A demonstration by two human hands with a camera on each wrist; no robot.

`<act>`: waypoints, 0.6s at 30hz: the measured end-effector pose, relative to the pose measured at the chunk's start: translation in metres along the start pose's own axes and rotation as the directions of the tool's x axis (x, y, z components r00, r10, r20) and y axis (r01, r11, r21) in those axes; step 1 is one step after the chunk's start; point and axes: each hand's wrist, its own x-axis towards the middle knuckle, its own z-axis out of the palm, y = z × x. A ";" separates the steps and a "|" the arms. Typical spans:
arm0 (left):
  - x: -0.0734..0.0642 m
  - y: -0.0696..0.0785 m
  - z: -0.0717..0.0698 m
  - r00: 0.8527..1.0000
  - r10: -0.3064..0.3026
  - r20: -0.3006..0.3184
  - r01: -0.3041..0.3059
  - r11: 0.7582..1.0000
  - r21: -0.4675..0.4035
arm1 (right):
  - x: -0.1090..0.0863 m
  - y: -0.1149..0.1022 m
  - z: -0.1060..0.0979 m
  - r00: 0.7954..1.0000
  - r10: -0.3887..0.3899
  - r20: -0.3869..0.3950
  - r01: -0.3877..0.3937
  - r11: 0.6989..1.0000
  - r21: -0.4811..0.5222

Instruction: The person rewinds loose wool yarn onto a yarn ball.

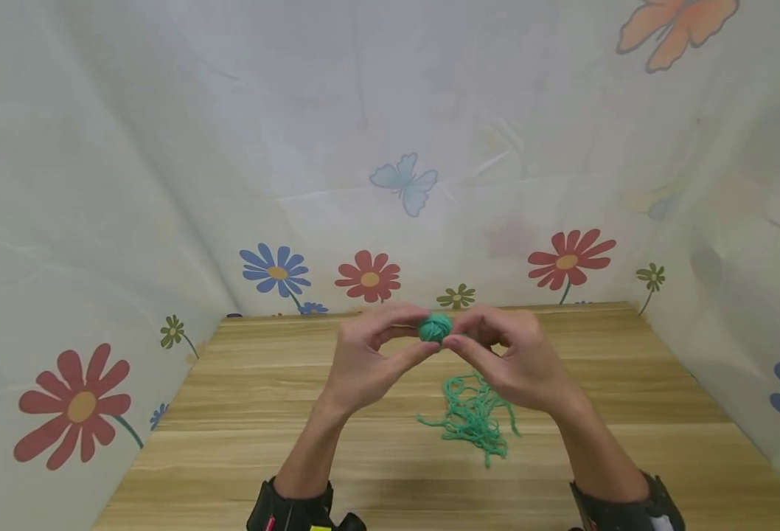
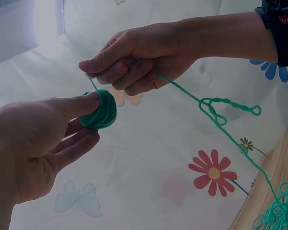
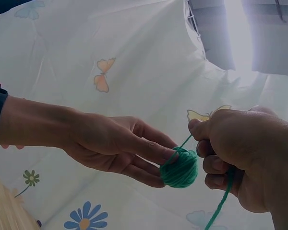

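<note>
Yarn ball (image 1: 435,327), green, is up in the air over the wooden bench (image 1: 251,398), between the two hands. Left hand (image 1: 363,365) has it pinched, thumb on one side and fingers on the other. Right hand (image 1: 523,361) is curled in pretty tight, thumb and fingertips nipping the strand (image 2: 180,88) just beside the ball. Strand comes out the other side of that fist, past some twisted loops (image 2: 230,102), down to a messy green pile (image 1: 475,424) on the bench.
</note>
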 end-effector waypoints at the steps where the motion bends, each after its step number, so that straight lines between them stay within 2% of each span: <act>1: 0.000 0.000 0.000 1.000 0.002 0.016 -0.002 1.000 -0.004 | 0.000 0.000 -0.001 1.000 0.006 0.002 -0.006 1.000 0.003; 4: -0.001 0.000 0.001 0.999 0.000 0.050 0.001 1.000 -0.031 | 0.000 0.001 -0.003 1.000 0.029 0.002 -0.029 1.000 -0.007; 11: -0.003 0.001 0.002 0.997 -0.015 0.075 0.020 0.997 -0.069 | -0.001 0.004 -0.005 0.996 0.087 0.000 -0.087 0.996 -0.032; 18: -0.006 0.002 0.002 0.993 -0.025 0.115 0.039 0.991 -0.126 | -0.003 0.013 -0.004 0.997 0.056 -0.061 -0.056 0.998 0.009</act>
